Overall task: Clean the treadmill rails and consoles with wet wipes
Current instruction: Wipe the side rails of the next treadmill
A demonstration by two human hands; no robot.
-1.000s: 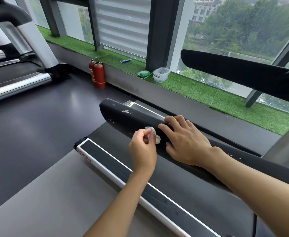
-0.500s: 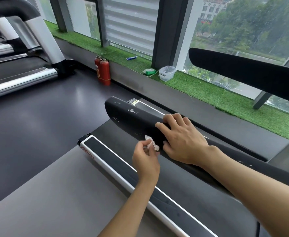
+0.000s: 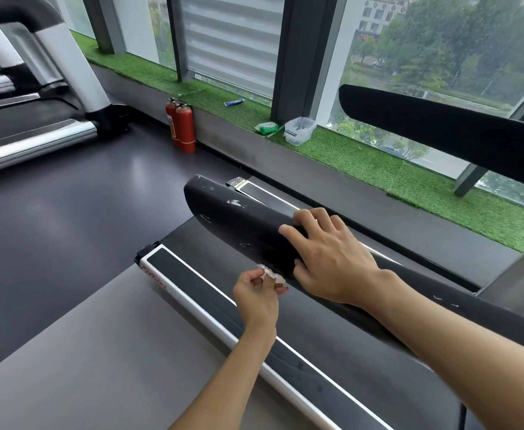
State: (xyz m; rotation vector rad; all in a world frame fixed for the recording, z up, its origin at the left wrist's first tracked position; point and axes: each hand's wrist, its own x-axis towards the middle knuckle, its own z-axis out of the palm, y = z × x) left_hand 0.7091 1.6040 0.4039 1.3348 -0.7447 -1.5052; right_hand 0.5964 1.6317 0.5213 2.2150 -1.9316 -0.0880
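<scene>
Crumpled white wet wipe (image 3: 270, 274) at the lower edge of the black handrail (image 3: 239, 221)
The left grip (image 3: 259, 293) pinches the wipe tight between its fingertips, against the rail's scuffed, white-scratched face; the right grip (image 3: 329, 259) clasps the rail just beside it, fingers bent over the top edge. Red script on the silver side rail (image 3: 161, 279) below is too small to read. Two red fire extinguishers (image 3: 183, 125) stand by the turf-covered window ledge (image 3: 363, 153)

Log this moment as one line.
step: wiping handrail | left hand: pinches wet wipe at handrail lower edge | right hand: grips handrail top | white marks: near handrail end
</scene>
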